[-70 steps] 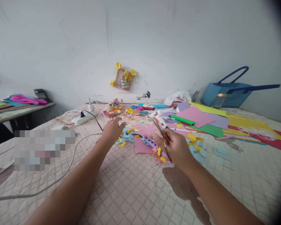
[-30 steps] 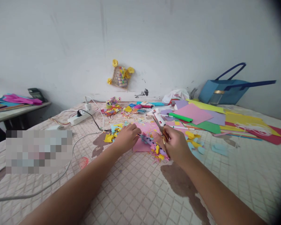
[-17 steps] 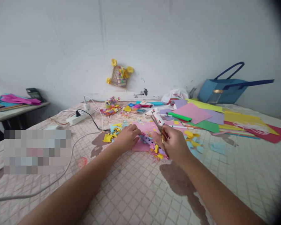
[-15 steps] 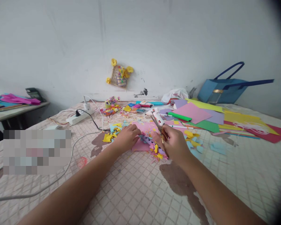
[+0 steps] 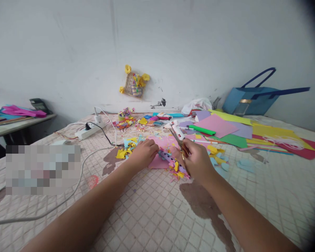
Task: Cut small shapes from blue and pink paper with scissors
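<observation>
My left hand (image 5: 144, 153) is closed, its fingertips bunched at the left end of a lavender strip with black dots (image 5: 166, 156); the exact grip is partly hidden. Small yellow and pink paper pieces (image 5: 179, 168) cluster along the strip's right end. In my right hand (image 5: 201, 160) is a pair of scissors (image 5: 177, 135) with gold-coloured handles, blades pointing up and away to the left. The right thumb is near the strip; whether it touches is unclear. Beneath lies a pink sheet (image 5: 157, 163).
A white glue gun (image 5: 176, 128) lies just beyond the scissors. Coloured paper sheets (image 5: 217, 125) and a green marker (image 5: 201, 130) are at right, with paper scraps (image 5: 215, 154) nearer. A power strip (image 5: 90, 131) with cables (image 5: 82, 164) occupies the left. A blue bag (image 5: 252, 100) stands behind.
The view has shifted very slightly. Both hands, the scissors and the dotted strip keep nearly the same places.
</observation>
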The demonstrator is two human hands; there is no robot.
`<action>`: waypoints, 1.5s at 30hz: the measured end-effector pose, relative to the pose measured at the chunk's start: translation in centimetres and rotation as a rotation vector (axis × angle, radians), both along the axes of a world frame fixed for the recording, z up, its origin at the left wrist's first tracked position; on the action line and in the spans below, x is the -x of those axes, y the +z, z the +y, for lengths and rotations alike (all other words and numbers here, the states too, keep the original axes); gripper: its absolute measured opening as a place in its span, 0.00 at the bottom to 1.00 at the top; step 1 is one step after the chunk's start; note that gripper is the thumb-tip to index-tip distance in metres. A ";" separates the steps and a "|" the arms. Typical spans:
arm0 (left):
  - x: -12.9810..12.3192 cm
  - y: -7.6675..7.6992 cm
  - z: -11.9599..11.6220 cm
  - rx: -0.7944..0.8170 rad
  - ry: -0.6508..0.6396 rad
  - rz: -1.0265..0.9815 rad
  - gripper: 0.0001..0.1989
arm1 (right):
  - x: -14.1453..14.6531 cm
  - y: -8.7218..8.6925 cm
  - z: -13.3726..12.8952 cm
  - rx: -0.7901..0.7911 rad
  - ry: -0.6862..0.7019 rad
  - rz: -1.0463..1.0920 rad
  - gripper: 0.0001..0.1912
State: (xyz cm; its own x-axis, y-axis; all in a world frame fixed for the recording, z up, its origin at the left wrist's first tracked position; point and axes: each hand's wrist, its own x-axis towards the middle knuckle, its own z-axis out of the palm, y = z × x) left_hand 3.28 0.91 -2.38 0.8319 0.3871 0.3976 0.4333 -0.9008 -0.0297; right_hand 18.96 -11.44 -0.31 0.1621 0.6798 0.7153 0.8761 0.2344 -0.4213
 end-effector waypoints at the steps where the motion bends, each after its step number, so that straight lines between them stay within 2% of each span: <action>1: 0.0 0.1 -0.1 0.001 0.000 0.000 0.08 | 0.0 0.0 0.0 0.000 -0.002 -0.002 0.18; 16: 0.4 0.0 0.2 0.023 0.007 -0.046 0.09 | -0.1 -0.1 0.1 0.015 -0.004 -0.003 0.18; 23: -0.3 -0.1 -0.1 0.011 -0.023 -0.015 0.12 | 0.0 0.0 0.1 0.021 -0.006 -0.004 0.18; 45: -1.3 -0.6 -0.6 -0.027 -0.015 0.042 0.11 | -0.3 -0.2 0.5 0.037 -0.042 -0.037 0.20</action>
